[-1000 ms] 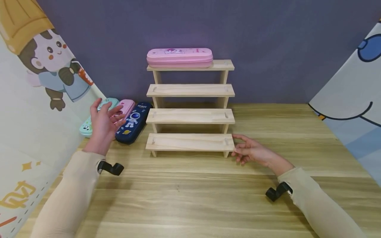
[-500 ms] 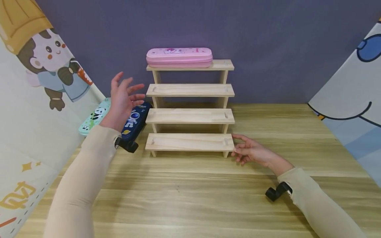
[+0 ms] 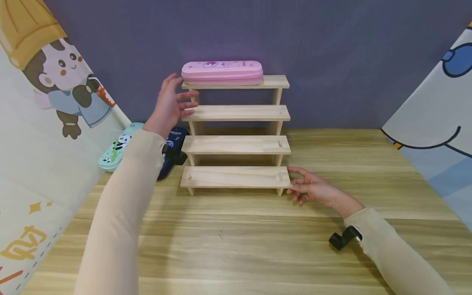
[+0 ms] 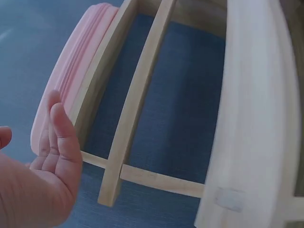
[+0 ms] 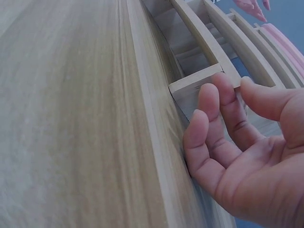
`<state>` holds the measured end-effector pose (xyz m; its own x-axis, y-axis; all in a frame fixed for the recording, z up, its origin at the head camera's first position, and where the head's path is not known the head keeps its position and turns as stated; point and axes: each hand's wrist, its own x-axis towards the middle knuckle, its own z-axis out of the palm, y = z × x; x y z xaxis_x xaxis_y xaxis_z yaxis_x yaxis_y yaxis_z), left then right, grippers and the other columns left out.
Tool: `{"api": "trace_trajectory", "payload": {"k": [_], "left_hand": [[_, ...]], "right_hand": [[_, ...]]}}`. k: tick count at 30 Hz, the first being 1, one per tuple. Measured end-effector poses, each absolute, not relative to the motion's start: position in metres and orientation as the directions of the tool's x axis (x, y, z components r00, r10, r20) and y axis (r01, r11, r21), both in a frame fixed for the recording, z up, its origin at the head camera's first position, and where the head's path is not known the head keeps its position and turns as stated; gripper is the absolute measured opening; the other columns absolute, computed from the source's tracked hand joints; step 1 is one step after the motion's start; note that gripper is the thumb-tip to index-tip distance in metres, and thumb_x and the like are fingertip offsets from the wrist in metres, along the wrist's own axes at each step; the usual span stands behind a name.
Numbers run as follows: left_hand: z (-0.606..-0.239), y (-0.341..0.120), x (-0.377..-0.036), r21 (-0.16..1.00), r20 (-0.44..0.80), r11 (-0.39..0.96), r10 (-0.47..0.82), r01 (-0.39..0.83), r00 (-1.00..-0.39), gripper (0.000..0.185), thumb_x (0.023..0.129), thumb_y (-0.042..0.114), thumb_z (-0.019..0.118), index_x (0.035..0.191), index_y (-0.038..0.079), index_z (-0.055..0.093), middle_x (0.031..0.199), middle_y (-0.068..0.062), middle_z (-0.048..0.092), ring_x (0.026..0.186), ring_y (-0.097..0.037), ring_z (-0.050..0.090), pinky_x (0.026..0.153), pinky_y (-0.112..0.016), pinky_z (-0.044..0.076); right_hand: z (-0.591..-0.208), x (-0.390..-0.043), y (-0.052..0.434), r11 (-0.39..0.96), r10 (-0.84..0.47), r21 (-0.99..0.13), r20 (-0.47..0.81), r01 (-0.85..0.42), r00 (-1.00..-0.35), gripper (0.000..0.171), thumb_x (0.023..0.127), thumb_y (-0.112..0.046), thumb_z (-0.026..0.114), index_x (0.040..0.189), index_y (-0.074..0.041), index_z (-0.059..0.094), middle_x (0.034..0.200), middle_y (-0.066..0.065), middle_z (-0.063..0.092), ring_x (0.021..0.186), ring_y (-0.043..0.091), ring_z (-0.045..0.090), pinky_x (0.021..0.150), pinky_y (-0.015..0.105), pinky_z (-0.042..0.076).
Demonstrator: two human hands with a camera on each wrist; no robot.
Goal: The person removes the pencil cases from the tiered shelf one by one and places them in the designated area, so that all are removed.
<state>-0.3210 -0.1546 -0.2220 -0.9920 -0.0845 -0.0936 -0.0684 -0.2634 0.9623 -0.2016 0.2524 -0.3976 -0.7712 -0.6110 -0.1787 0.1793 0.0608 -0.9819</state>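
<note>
Pale unfinished wood: a four-step stepped rack (image 3: 235,141) with flat plank treads and square posts, standing on a wood-grain table (image 3: 258,246).

Right hand (image 3: 311,188) rests against the right end of the lowest tread, fingers loosely extended and touching the end grain and side post; nothing gripped. In the right wrist view the fingertips (image 5: 223,90) press on the post's flat face. Judged: a bracing contact, keeping the light rack from sliding.

Left hand (image 3: 171,104) is raised at the rack's left side, fingers spread and relaxed, empty, level with the second tread from the top. Just beyond its fingertips lies the pink pencil case (image 3: 222,72) on the top tread, pushed toward the left end. No contact visible; the left wrist view shows the fingers (image 4: 59,142) apart from the case's ribbed rounded edge (image 4: 78,66).

Case: long, rounded oblong, smooth hard shell, seam along the middle, printed lid.

Below the left forearm, on the table beside the rack: a navy pencil case (image 3: 170,153), partly hidden by the sleeve, and a mint panda pencil case (image 3: 118,149) near the cartoon-printed side panel (image 3: 44,123).

Purple matte backdrop (image 3: 332,53) behind.
</note>
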Motion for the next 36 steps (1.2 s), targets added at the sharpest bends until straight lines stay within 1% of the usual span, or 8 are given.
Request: {"api": "trace_trajectory", "payload": {"k": [3, 9, 15, 23, 28, 30, 33, 36], "left_hand": [[-0.219, -0.15, -0.328, 0.957, -0.141, -0.262, -0.055, -0.122, -0.989, 0.049, 0.101, 0.046, 0.052, 0.147, 0.042, 0.033, 0.121, -0.012, 0.065, 0.077, -0.027, 0.07, 0.056, -0.031, 0.059], [-0.213, -0.146, -0.336, 0.932, -0.232, -0.293, -0.025, -0.214, -0.972, 0.037, 0.099, 0.053, 0.05, 0.131, 0.036, 0.046, 0.124, -0.012, 0.066, 0.09, -0.028, 0.07, 0.066, -0.034, 0.062], [-0.212, -0.146, -0.337, 0.912, -0.241, -0.346, -0.018, -0.22, -0.97, 0.033, 0.099, 0.05, 0.052, 0.127, 0.034, 0.047, 0.123, -0.013, 0.067, 0.083, -0.028, 0.072, 0.058, -0.034, 0.061], [-0.219, -0.136, -0.324, 0.923, -0.168, -0.343, 0.039, -0.172, -0.985, 0.035, 0.101, 0.042, 0.054, 0.13, 0.024, 0.046, 0.129, -0.015, 0.063, 0.086, -0.032, 0.073, 0.061, -0.038, 0.063], [-0.222, -0.125, -0.318, 0.934, -0.122, -0.334, 0.03, -0.125, -0.992, 0.047, 0.1, 0.041, 0.057, 0.139, 0.024, 0.036, 0.116, -0.013, 0.062, 0.077, -0.031, 0.073, 0.057, -0.037, 0.062], [-0.223, -0.121, -0.318, 0.95, -0.117, -0.291, 0.002, -0.113, -0.993, 0.049, 0.099, 0.044, 0.059, 0.137, 0.024, 0.036, 0.11, -0.011, 0.058, 0.076, -0.031, 0.073, 0.056, -0.036, 0.062], [-0.225, -0.117, -0.317, 0.967, -0.12, -0.229, -0.014, -0.114, -0.993, 0.047, 0.098, 0.047, 0.06, 0.132, 0.022, 0.039, 0.111, -0.009, 0.053, 0.076, -0.029, 0.072, 0.056, -0.035, 0.062], [-0.226, -0.117, -0.317, 0.962, -0.104, -0.254, -0.014, -0.097, -0.994, 0.048, 0.096, 0.042, 0.065, 0.13, 0.021, 0.039, 0.111, -0.01, 0.051, 0.071, -0.028, 0.072, 0.056, -0.035, 0.062]], "right_hand": [[-0.398, -0.202, 0.252, 0.064, -0.61, -0.982, -0.179, 0.177, -0.772, 0.077, 0.104, -0.006, 0.051, 0.155, 0.0, -0.006, 0.096, 0.005, 0.065, 0.075, 0.015, 0.063, 0.063, 0.027, 0.057], [-0.398, -0.202, 0.252, 0.066, -0.604, -0.981, -0.183, 0.181, -0.776, 0.077, 0.104, -0.006, 0.051, 0.155, 0.0, -0.006, 0.095, 0.006, 0.065, 0.074, 0.015, 0.063, 0.062, 0.027, 0.057], [-0.397, -0.203, 0.251, 0.075, -0.606, -0.981, -0.189, 0.18, -0.773, 0.077, 0.104, -0.006, 0.05, 0.155, 0.0, -0.006, 0.095, 0.006, 0.065, 0.074, 0.014, 0.062, 0.062, 0.026, 0.057], [-0.396, -0.203, 0.253, 0.082, -0.606, -0.98, -0.194, 0.182, -0.771, 0.079, 0.103, -0.007, 0.052, 0.155, 0.0, -0.006, 0.096, 0.006, 0.065, 0.075, 0.014, 0.063, 0.062, 0.027, 0.058], [-0.396, -0.204, 0.253, 0.092, -0.604, -0.978, -0.202, 0.185, -0.771, 0.078, 0.103, -0.008, 0.053, 0.156, -0.001, -0.005, 0.097, 0.006, 0.064, 0.075, 0.015, 0.063, 0.063, 0.027, 0.058], [-0.396, -0.204, 0.253, 0.096, -0.602, -0.977, -0.207, 0.188, -0.771, 0.078, 0.103, -0.008, 0.052, 0.156, -0.002, -0.005, 0.097, 0.006, 0.064, 0.075, 0.015, 0.063, 0.063, 0.027, 0.058], [-0.397, -0.204, 0.253, 0.099, -0.603, -0.977, -0.211, 0.19, -0.77, 0.078, 0.104, -0.008, 0.052, 0.156, -0.002, -0.005, 0.098, 0.007, 0.064, 0.076, 0.015, 0.063, 0.063, 0.028, 0.058], [-0.397, -0.203, 0.25, 0.098, -0.598, -0.976, -0.213, 0.193, -0.772, 0.078, 0.103, -0.007, 0.052, 0.156, -0.002, -0.006, 0.098, 0.007, 0.064, 0.076, 0.016, 0.063, 0.063, 0.028, 0.058]]}}
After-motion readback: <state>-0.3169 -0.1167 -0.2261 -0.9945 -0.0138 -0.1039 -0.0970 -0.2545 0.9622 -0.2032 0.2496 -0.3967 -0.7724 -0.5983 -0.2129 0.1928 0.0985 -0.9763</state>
